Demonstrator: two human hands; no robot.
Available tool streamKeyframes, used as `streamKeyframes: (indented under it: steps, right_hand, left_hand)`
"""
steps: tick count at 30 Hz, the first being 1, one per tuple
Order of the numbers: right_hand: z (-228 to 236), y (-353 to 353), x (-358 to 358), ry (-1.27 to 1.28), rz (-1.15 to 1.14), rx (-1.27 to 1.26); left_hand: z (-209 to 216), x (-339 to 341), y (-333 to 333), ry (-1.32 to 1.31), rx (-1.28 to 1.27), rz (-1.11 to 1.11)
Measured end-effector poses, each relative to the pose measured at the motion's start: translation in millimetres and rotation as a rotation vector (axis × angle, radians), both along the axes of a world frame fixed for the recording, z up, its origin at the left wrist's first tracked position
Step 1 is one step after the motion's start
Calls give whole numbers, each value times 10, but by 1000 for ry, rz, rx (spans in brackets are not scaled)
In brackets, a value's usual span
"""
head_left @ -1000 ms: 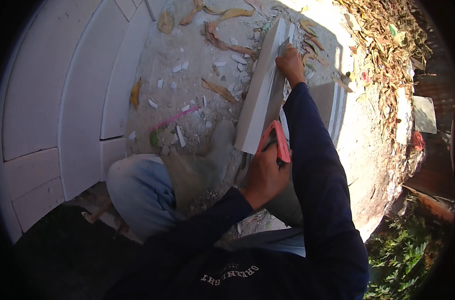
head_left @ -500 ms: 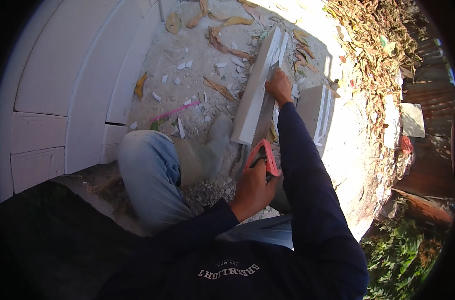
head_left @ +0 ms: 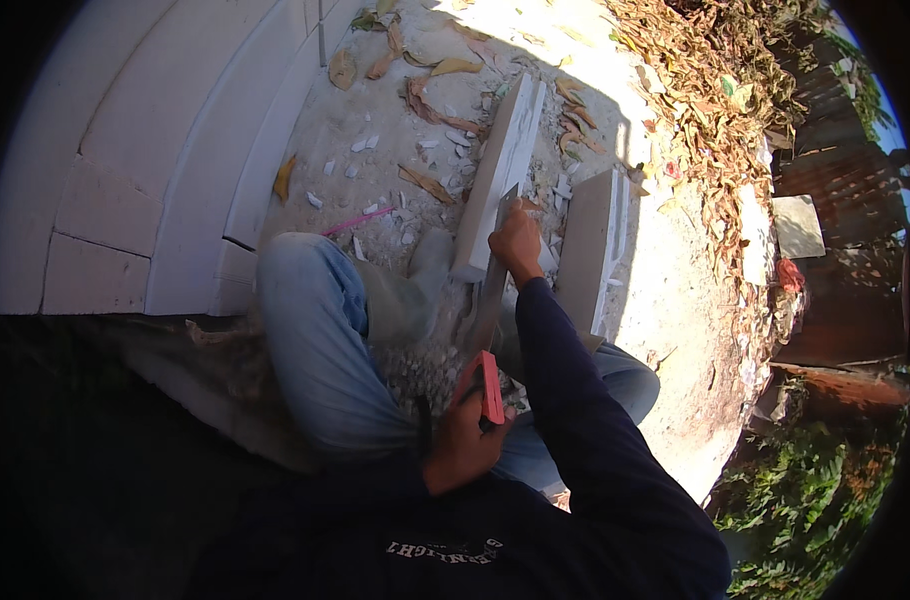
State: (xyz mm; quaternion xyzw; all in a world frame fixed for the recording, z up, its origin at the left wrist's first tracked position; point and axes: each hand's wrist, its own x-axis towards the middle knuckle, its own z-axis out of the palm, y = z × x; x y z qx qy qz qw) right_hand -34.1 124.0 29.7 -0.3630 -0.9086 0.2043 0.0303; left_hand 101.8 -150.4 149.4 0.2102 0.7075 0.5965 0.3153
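Currently in the left hand (head_left: 465, 445): the red handle (head_left: 491, 385) of a saw (head_left: 488, 312) is gripped, fingers closed around it, low in the head view and close to the dark shirt (head_left: 575, 540).
Right hand (head_left: 515, 245): it is placed at the far part of the blade, beside the pale block (head_left: 495, 175); whether the metal is pinched or merely pressed cannot be told, the fingertips being partly hidden.
Saw blade: it is pointed away from the body, its tip shown just beyond the right hand, along the block's right side.
Pale block: it is laid lengthwise on the ground (head_left: 665, 300), its near end close to a boot (head_left: 430, 285).
Second block (head_left: 587, 245): it is seen to the right, apart from the first.
Litter: white chips (head_left: 365, 145), dry leaves (head_left: 430, 185) and a pink strip (head_left: 360, 221) are strewn about.
Left side: a wall (head_left: 210, 180) of pale blocks is shown.
Legs: bent knees are clad in jeans (head_left: 310, 340).
Right side: a brown leaf heap (head_left: 720, 130) is sunlit.
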Motion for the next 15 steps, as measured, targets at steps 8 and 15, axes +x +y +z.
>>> streamKeyframes:
  steps: [8, 15]
  right_hand:
    - [153, 554, -358, 140, -92, 48]
    - [-142, 1159, -1005, 112, -44, 33]
  left_hand:
    - [-156, -259, 330, -31, 51, -17]
    - [-482, -580, 973, 78, 109, 78]
